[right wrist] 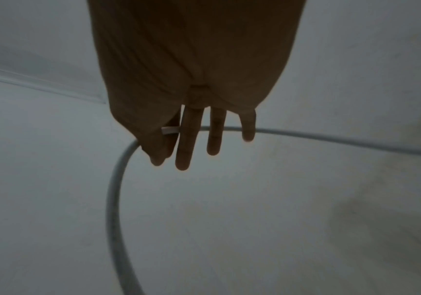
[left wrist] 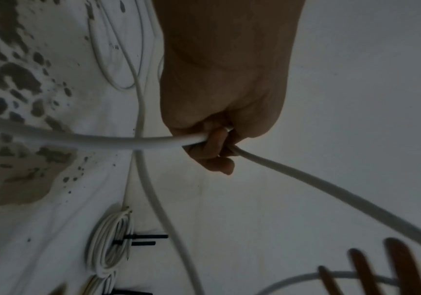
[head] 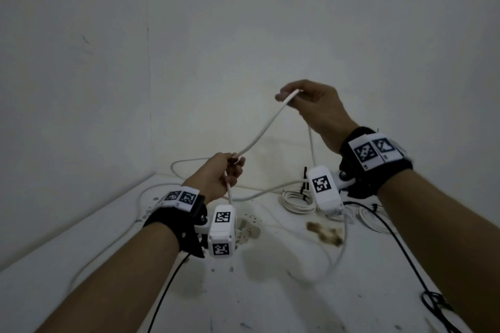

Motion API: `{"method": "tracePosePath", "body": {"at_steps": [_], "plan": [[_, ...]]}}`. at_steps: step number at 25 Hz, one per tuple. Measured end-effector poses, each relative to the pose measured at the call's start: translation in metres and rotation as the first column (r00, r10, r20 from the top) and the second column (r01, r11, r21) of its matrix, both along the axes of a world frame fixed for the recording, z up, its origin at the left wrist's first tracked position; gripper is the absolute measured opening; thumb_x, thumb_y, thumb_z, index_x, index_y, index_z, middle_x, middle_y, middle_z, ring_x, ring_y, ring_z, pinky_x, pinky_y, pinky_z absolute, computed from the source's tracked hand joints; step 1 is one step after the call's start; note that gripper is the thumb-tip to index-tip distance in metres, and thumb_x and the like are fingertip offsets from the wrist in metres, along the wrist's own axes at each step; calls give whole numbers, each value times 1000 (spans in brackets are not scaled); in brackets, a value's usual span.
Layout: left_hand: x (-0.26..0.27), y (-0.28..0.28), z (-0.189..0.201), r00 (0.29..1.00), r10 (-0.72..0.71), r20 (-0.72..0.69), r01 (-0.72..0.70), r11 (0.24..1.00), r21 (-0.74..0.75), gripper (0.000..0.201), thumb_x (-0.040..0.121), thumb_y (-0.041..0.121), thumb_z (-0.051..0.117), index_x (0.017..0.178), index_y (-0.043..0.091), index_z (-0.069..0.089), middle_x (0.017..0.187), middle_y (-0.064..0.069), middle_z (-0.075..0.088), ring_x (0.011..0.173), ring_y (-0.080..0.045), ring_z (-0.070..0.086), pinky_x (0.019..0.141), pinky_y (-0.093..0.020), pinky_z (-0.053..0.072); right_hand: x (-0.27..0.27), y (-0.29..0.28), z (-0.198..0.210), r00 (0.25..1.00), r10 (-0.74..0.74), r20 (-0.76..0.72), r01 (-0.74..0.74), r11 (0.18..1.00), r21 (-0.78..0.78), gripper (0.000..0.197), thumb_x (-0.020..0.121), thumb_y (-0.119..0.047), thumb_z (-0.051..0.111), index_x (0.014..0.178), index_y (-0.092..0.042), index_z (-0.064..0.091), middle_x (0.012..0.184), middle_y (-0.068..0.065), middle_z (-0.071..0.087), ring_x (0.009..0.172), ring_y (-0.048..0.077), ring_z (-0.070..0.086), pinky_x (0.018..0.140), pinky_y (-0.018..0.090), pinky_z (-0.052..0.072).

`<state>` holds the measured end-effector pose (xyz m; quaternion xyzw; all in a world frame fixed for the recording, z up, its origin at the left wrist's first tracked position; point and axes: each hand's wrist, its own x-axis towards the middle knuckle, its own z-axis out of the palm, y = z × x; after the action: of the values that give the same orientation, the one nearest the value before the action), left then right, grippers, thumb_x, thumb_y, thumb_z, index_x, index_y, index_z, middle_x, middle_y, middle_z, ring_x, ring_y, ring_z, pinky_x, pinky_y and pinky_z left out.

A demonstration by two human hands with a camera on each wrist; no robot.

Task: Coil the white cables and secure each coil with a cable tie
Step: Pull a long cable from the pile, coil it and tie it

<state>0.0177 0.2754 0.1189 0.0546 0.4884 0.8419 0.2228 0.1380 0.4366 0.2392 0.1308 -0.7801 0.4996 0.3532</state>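
Note:
A loose white cable (head: pixel 263 130) stretches in the air between both hands. My left hand (head: pixel 226 170) grips it in a fist low and to the left; the left wrist view shows the fingers (left wrist: pixel 212 145) curled round the cable (left wrist: pixel 118 140). My right hand (head: pixel 305 97) holds it higher and further back, pinching the cable (right wrist: pixel 170 130) between thumb and forefinger while the other fingers (right wrist: pixel 214 135) hang straight. The rest of the cable trails down onto the white table (head: pixel 81 265). A finished white coil (head: pixel 297 201) bound with a black cable tie (head: pixel 305 181) lies behind my hands.
Another white coil (head: pixel 373 220) lies at the right, partly behind my right forearm. Brown stains (head: pixel 324 231) mark the tabletop. Black wires (head: pixel 400 251) run from the wrist cameras across the table. White walls meet in a corner at the back left.

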Motion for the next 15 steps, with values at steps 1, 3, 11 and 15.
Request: {"method": "tracePosePath", "body": {"at_steps": [1,3,11,15], "plan": [[3,3,-1,1000,-10,5,10,1000,-15,25,100,10,39,76,14,47,73,-5,68,45,-9,58,29,-14,26,2,-4,10,999,5,-49,-4,1000,30,6,86,-3,74,90,-4,71,88,9,74,72,1,70,67,14,52],[10,10,-2,998,-63,0,63,998,-5,25,99,8,39,76,12,47,88,-13,72,63,-17,70,34,-15,37,6,-10,26,996,-30,-88,46,983,180,7,81,-8,79,87,-6,75,84,8,77,80,14,75,76,27,59],[51,51,15,856,-475,-203,509,843,174,29,96,14,45,71,12,59,114,-16,69,98,-28,65,83,-41,54,-14,-27,11,931,113,348,-136,990,41,50,103,-44,47,103,1,68,57,7,55,58,20,55,83,49,60],[46,53,13,927,-331,-177,362,914,185,25,98,17,46,78,12,61,88,-4,71,91,-22,64,82,-39,52,-10,-17,-1,930,78,359,-90,996,16,32,99,-29,59,123,-9,61,71,7,50,62,18,49,85,53,59]]}}
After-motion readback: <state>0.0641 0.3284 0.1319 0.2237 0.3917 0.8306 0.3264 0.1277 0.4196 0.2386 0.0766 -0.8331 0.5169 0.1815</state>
